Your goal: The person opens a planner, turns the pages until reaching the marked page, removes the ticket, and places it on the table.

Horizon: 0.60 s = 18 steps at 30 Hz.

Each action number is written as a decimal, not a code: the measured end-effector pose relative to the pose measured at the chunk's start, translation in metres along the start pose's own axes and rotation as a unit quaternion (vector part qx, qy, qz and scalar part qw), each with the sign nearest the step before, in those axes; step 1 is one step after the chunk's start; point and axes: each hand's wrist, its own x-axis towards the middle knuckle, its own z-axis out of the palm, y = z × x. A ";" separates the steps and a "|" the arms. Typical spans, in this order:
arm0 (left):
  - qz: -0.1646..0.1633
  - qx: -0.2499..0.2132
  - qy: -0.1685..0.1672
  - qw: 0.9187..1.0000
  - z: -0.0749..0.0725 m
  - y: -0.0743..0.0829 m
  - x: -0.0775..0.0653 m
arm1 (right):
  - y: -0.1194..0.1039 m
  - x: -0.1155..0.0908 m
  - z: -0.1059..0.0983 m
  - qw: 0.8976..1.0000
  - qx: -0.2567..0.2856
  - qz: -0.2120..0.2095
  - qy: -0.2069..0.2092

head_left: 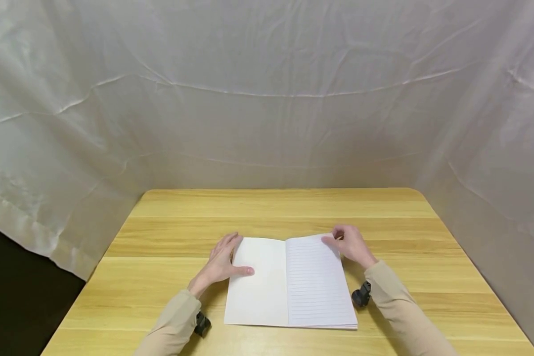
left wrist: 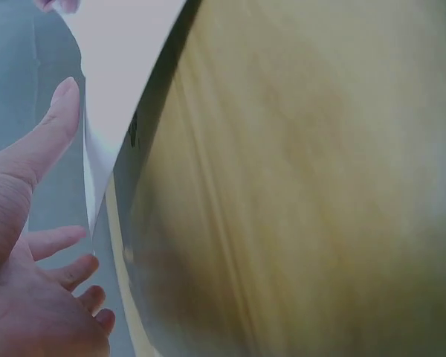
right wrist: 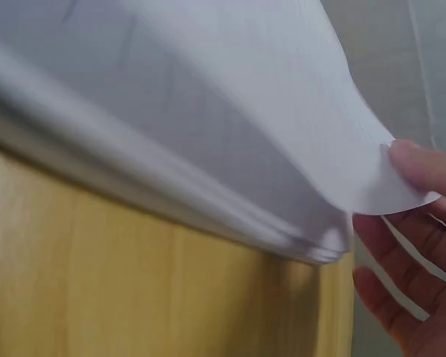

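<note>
An open notebook [head_left: 267, 284] lies on the wooden table, its left side blank white and its right side a ruled page [head_left: 316, 282]. At the top right corner my right hand [head_left: 350, 244] pinches a page between thumb and fingers. In the right wrist view that page [right wrist: 282, 97] curves up, apart from the stack of sheets below, with my right hand [right wrist: 424, 230] at its corner. My left hand [head_left: 222, 264] lies at the left edge, thumb over the blank side. The left wrist view shows the left hand [left wrist: 44, 216] with fingers spread beside the white sheet [left wrist: 126, 67].
The wooden table [head_left: 160, 222] extends around the notebook. Pale fabric curtains [head_left: 267, 123] hang behind it and on both sides. A small black camera is worn at the left wrist [head_left: 202, 324] and another at the right wrist [head_left: 362, 295].
</note>
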 end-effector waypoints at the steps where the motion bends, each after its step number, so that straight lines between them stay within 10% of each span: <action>1: 0.002 0.001 0.001 1.000 0.000 0.000 0.000 | -0.001 -0.001 -0.001 1.000 0.012 0.002 0.003; 11: 0.025 -0.019 0.021 0.999 0.003 0.011 -0.004 | -0.017 -0.011 -0.012 0.987 0.123 0.027 -0.099; 18: 0.040 -0.027 0.015 0.999 0.003 0.019 -0.005 | -0.029 -0.020 -0.017 0.966 0.181 -0.037 -0.180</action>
